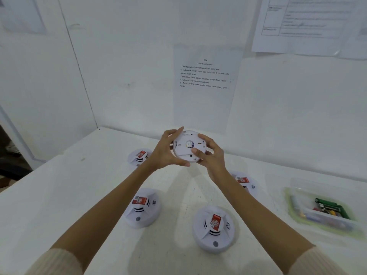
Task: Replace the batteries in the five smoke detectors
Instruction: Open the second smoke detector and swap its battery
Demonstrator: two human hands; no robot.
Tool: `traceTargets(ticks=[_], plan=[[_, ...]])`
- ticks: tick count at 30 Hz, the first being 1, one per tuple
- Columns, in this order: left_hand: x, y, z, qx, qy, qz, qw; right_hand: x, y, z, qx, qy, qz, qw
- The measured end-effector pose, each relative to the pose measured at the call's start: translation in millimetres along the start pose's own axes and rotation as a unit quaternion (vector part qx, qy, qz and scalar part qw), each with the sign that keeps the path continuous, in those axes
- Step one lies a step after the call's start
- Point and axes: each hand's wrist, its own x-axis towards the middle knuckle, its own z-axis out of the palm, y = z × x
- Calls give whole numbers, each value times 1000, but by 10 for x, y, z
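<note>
White smoke detector (186,146) held up, underside to camera — left hand (162,150) and right hand (211,157) both grip rim; four other detectors (213,228) on table (59,195).

White back wall (139,86) straight ahead, meeting a white side wall (39,86) on the left along a thin dark seam (79,66). Flat on the back wall, a printed sheet (204,86) with a short numbered list. Up and to the right, a larger form (309,22) with ruled boxes, text too blurred to read. Below, a white table (59,195), lightly scuffed, set against the wall. Past its left edge, dark floor (12,171). Soft, even, cool light; faint shadows on the tabletop.
</note>
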Motion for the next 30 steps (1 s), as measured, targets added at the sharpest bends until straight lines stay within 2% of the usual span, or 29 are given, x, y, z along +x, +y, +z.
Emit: traceTargets(ticks=[4, 7, 10, 12, 18, 24, 27, 30], plan=[[50, 70, -25, -58, 31, -1, 998, 38, -4, 7, -1, 12, -12, 1000], [62, 97, -87, -57, 5, 11, 998, 95, 5, -85, -120, -25, -54, 991], [73, 57, -128, -40, -21, 17, 999, 163, -13, -207, -283, -59, -98, 952], [75, 51, -135, -27, -33, 21, 999, 198, -73, -250, -343, -83, -127, 927], [63, 48, -123, -8, -59, 35, 998, 265, -189, -316, -460, -148, -191, 854], [24, 81, -115, -26, -48, 22, 998, 260, -243, -307, -527, -200, -239, 791], [16, 77, -125, -29, -36, 32, 998, 275, -262, -278, -546, -209, -259, 769], [8, 76, -119, -29, -31, 40, 998, 289, -291, -251, -594, -203, -300, 718]])
